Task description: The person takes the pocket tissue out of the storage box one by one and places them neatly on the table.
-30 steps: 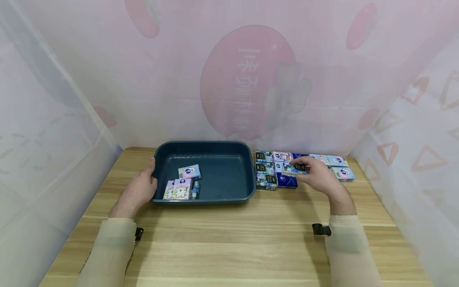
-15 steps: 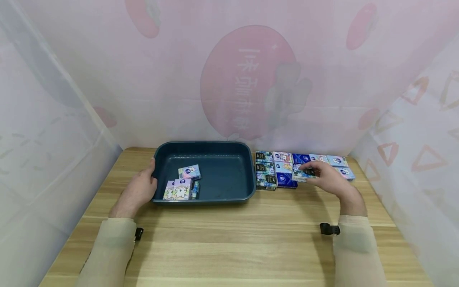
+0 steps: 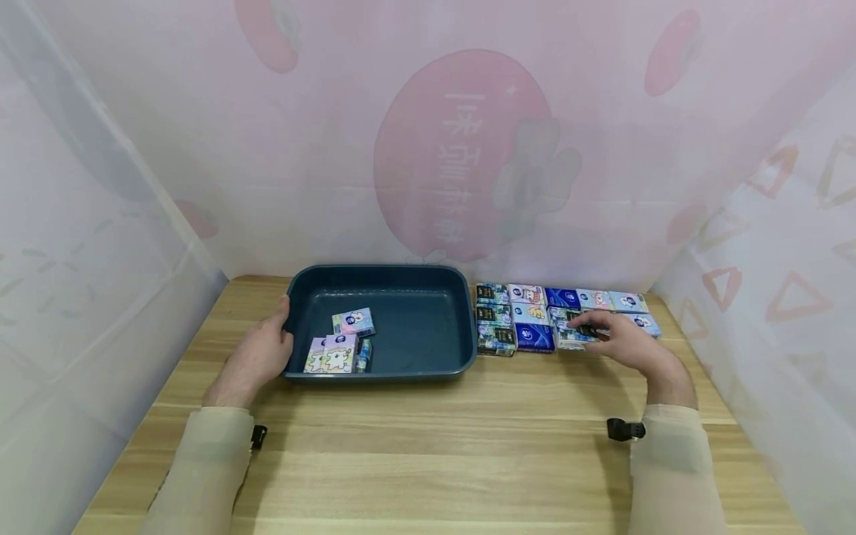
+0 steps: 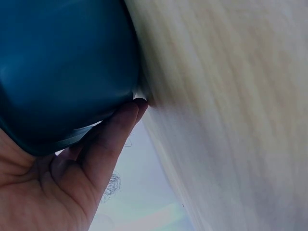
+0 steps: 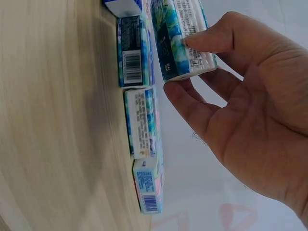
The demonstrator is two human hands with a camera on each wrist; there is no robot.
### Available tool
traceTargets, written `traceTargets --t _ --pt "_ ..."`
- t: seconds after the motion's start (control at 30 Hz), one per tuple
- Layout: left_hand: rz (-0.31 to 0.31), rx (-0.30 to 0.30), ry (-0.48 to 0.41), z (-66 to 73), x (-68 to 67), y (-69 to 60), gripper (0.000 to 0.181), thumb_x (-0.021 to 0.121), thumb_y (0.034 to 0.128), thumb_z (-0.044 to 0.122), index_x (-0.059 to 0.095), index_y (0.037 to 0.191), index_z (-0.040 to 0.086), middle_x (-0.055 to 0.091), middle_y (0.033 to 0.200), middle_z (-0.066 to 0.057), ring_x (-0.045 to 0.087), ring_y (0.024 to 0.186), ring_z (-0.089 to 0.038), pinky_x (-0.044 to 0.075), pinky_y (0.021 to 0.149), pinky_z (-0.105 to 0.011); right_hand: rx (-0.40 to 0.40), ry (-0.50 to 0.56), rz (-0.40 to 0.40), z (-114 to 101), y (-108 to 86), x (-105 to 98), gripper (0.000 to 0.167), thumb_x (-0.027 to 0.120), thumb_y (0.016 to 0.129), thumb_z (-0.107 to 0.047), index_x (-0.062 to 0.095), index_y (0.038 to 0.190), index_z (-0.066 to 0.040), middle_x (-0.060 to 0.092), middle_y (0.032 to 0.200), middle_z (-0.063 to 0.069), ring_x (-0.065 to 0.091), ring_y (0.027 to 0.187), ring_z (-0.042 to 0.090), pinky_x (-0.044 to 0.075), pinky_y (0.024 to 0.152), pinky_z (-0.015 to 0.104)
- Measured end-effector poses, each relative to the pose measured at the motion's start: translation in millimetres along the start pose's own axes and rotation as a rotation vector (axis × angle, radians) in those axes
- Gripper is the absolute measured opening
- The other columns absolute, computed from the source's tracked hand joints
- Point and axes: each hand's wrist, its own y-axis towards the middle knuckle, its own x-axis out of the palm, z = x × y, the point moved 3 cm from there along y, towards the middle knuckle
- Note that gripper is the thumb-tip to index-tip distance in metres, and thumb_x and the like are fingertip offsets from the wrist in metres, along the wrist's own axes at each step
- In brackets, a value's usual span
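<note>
At the left end of a dark teal plastic basin [image 3: 428, 360], my left hand [image 3: 259, 355] grips the wall. In the left wrist view the fingers [image 4: 109, 144] lie along the outside of the basin. My right hand [image 3: 622, 340] pinches a pocket tissue pack [image 3: 567, 328] with a dark label and blue-green floral print. That pack [image 5: 180, 41] is held above the row of other packs in the right wrist view, thumb on one face and fingers on the other. Several small packs, among them a white-blue one [image 3: 353, 322] and a cartoon-printed one [image 3: 339, 353], lie inside the basin.
Right of the basin, several tissue packs lie in rows against the back wall, including a floral one [image 3: 495, 338], a deep blue one [image 3: 535, 336] and a light blue one [image 3: 628, 302]. The wooden table [image 3: 435, 446] extends toward me. Fabric walls [image 3: 321, 186] enclose the back and sides.
My right hand has moved right and slightly toward me, carrying the tissue pack past the deep blue one. My left hand and the basin have stayed in place.
</note>
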Motion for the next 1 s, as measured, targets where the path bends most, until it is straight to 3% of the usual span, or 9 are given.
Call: traceTargets --t 0.17,0.27,0.33,0.53,0.6,0.7,0.77,0.87,1.0 --pt "0.01 0.011 -0.02 1.2 -0.1 -0.5 0.077 0.045 0.117 0.009 0.012 0.186 -0.003 0.062 0.152 -0.043 0.053 0.064 -0.023 0.046 0.064 -0.039 0.008 -0.024 -0.021 12 -1.1 0 0.045 0.074 0.103 0.003 0.074 0.148 0.002 0.063 0.162 0.036 0.058 0.153 0.06 0.048 0.127 0.079" --pt "0.013 0.01 -0.036 1.5 0.3 -0.9 0.078 0.044 0.1163 0.009 0.012 0.186 -0.003 0.066 0.135 -0.039 0.048 0.058 -0.02 0.044 0.06 -0.039 0.035 -0.045 -0.032 17 -1.4 0 0.046 0.076 0.1 0.002 0.076 0.146 -0.003 0.067 0.161 0.033 0.066 0.142 0.049 0.057 0.118 0.065" --pt "0.017 0.01 -0.034 1.2 0.9 -0.5 0.077 0.043 0.1164 0.009 0.012 0.186 -0.003 0.066 0.129 -0.037 0.047 0.058 -0.02 0.043 0.06 -0.039 0.046 -0.053 -0.045 19 -1.2 1 0.044 0.076 0.101 0.001 0.077 0.145 -0.005 0.068 0.16 0.031 0.066 0.139 0.045 0.056 0.115 0.059" --pt "0.017 0.01 -0.033 0.7 2.0 0.0 0.078 0.044 0.1166 0.009 0.011 0.186 -0.003 0.064 0.106 -0.027 0.046 0.056 -0.019 0.043 0.059 -0.039 0.044 -0.022 -0.067 21 -0.4 5 0.041 0.076 0.101 0.003 0.077 0.142 -0.003 0.068 0.156 0.031 0.064 0.141 0.047 0.053 0.122 0.068" --pt "0.018 0.014 -0.032 0.2 1.9 -0.4 0.078 0.044 0.1164 0.009 0.011 0.186 -0.003 0.065 0.109 -0.029 0.047 0.057 -0.019 0.043 0.059 -0.039 0.041 -0.026 -0.065 20 0.5 6 0.042 0.076 0.1 0.004 0.077 0.141 -0.002 0.069 0.154 0.031 0.065 0.135 0.042 0.057 0.117 0.061" --pt "0.018 0.012 -0.03 0.3 1.8 -1.1 0.077 0.044 0.1168 0.009 0.012 0.186 -0.003 0.067 0.132 -0.037 0.047 0.058 -0.02 0.043 0.06 -0.039 0.042 -0.036 -0.063 20 2.1 7 0.043 0.076 0.098 0.006 0.077 0.141 -0.001 0.07 0.153 0.031 0.065 0.127 0.037 0.057 0.108 0.047" --pt "0.012 0.005 -0.032 0.3 2.2 -1.0 0.078 0.044 0.1173 0.009 0.01 0.186 -0.003 0.065 0.137 -0.039 0.047 0.057 -0.02 0.044 0.06 -0.039 0.052 -0.033 -0.066 20 3.2 8 0.044 0.075 0.099 0.006 0.077 0.142 -0.001 0.069 0.155 0.032 0.064 0.125 0.037 0.055 0.105 0.045" --pt "0.009 -0.003 -0.038 0.9 2.8 -1.0 0.078 0.044 0.118 0.01 0.009 0.187 -0.001 0.067 0.121 -0.034 0.047 0.057 -0.02 0.044 0.059 -0.039 0.061 -0.028 -0.064 20 5.1 10 0.044 0.076 0.1 0.006 0.076 0.144 0.0 0.066 0.158 0.034 0.065 0.137 0.049 0.059 0.115 0.061" --pt "0.005 -0.007 -0.044 1.4 2.7 -1.6 0.078 0.044 0.1183 0.01 0.009 0.187 -0.001 0.06 0.098 -0.021 0.047 0.057 -0.019 0.044 0.059 -0.039 0.065 -0.069 -0.035 19 8.7 12 0.044 0.077 0.1 0.007 0.076 0.143 0.0 0.064 0.16 0.036 0.057 0.153 0.062 0.046 0.126 0.081"
